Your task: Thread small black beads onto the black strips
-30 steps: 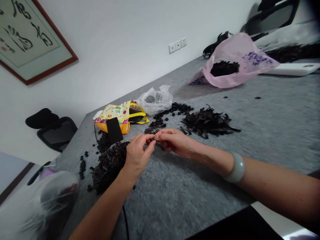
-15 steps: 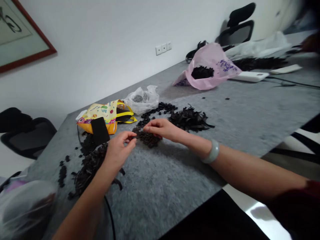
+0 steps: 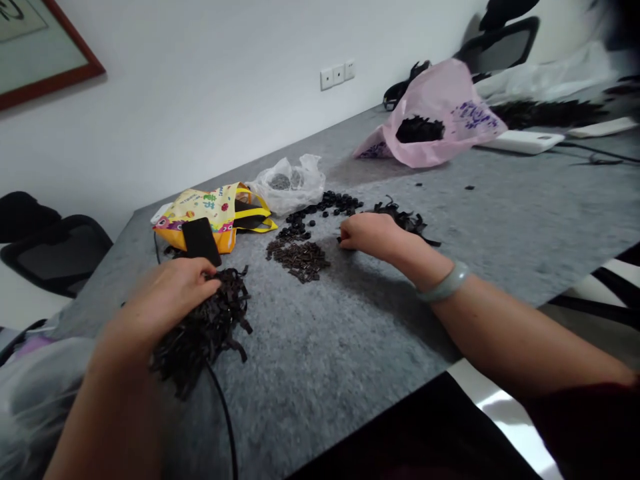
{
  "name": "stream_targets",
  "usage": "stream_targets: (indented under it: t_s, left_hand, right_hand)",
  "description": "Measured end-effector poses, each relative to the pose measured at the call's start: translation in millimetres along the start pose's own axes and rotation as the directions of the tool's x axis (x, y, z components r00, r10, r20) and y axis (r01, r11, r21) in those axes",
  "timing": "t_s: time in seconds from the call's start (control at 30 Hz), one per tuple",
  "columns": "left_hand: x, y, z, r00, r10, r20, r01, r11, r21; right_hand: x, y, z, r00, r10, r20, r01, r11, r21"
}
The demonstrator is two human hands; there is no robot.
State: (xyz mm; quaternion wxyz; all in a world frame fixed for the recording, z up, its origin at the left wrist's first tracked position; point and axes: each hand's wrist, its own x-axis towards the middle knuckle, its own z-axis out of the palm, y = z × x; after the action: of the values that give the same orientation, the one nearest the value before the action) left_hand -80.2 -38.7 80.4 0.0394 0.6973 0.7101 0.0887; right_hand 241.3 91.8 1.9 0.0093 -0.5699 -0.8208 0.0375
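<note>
**Head view.** Landmark: a small heap of dark brown chips on a grey felt surface.

- Left hand, left of the heap: curved down over a tangled bundle of dark ribbon-like strips. Fingers partly buried, so a grip cannot be confirmed.
- Right hand, right of the heap: fingers loosely curled and down on the felt, just beside a second pile of dark strips, which the hand partly hides. Whether it holds anything cannot be told.
- Pale green bangle: on the right wrist.
- Small round black beads: scattered just beyond the heap.
- Yellow printed tote bag: left of the heap, a black smartphone lying on it.
- Crumpled clear plastic bag: beyond the heap, grey contents hard to make out.
- Pink plastic bag: far beyond the heap, holding dark strips; purple print unreadable.
- Black cable: nearer than the heap, running under the bundle.
- Framed picture: on the wall, cut off by the frame edge.
</note>
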Motion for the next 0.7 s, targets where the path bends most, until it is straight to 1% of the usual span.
stream_targets:
  t_s: [0.03,0.07,0.13,0.17,0.2,0.23,0.3,0.33,0.4,0.47,0.53,0.57,0.63,0.7]
  left_hand:
    - [-0.4,9.4,4.5,1.0,0.022,0.003,-0.022,0.999,0.032]
    - [0.1,20.3,12.2,0.997,0.075,0.005,-0.075,0.997,0.032]
    - [3.3,42.2,36.0,0.978,0.205,-0.027,-0.205,0.979,0.002]
    - [5.6,51.3,51.0,0.951,0.308,-0.014,-0.309,0.951,-0.022]
    - [8.2,58.3,66.9,0.922,0.387,0.008,-0.386,0.922,-0.036]
    - [10.9,62.9,82.7,0.9,0.436,0.01,-0.435,0.899,-0.048]
    - [16.3,65.8,110.6,0.867,0.498,-0.013,-0.498,0.866,-0.053]
    - [19.0,64.9,121.6,0.855,0.519,-0.019,-0.519,0.854,-0.036]
    - [24.4,60.7,136.9,0.842,0.538,-0.043,-0.539,0.843,-0.009]
    - [29.4,56.1,144.4,0.837,0.543,-0.071,-0.545,0.838,-0.018]
    - [33.2,53.2,146.2,0.835,0.542,-0.094,-0.549,0.832,-0.08]
    - [34.2,52.5,145.6,0.839,0.534,-0.105,-0.544,0.83,-0.123]
    - [34.3,52.3,141.7,0.858,0.498,-0.126,-0.514,0.828,-0.225]
    - [32.3,52.6,135.2,0.899,0.417,-0.132,-0.435,0.822,-0.367]
  right_hand:
    - [0.9,-0.5,0.6,1.0,-0.002,0.015,0.002,1.0,-0.014]
    - [1.5,-1.1,1.2,1.0,-0.009,0.026,0.01,1.0,-0.023]
    - [1.6,-2.6,2.3,0.999,-0.032,0.035,0.033,0.999,-0.034]
    - [1.0,-3.5,2.9,0.998,-0.049,0.03,0.05,0.998,-0.04]
    - [0.3,-4.4,3.4,0.997,-0.068,0.021,0.069,0.997,-0.045]
    - [-0.4,-5.3,3.9,0.996,-0.087,0.009,0.088,0.995,-0.047]
    - [-1.4,-6.9,4.9,0.993,-0.114,-0.022,0.114,0.993,-0.025]
    - [-1.4,-7.6,5.6,0.992,-0.124,-0.039,0.124,0.992,0.007]
    - [0.0,-8.8,7.2,0.986,-0.14,-0.087,0.149,0.983,0.107]
    - [2.1,-10.6,9.0,0.975,-0.174,-0.136,0.203,0.949,0.241]
    - [3.4,-13.8,10.2,0.964,-0.22,-0.152,0.264,0.864,0.429]
    - [3.2,-16.0,10.2,0.958,-0.244,-0.15,0.286,0.794,0.536]
    - [0.7,-21.6,9.0,0.95,-0.281,-0.134,0.286,0.622,0.728]
    - [-3.7,-27.7,7.1,0.948,-0.3,-0.107,0.241,0.456,0.857]
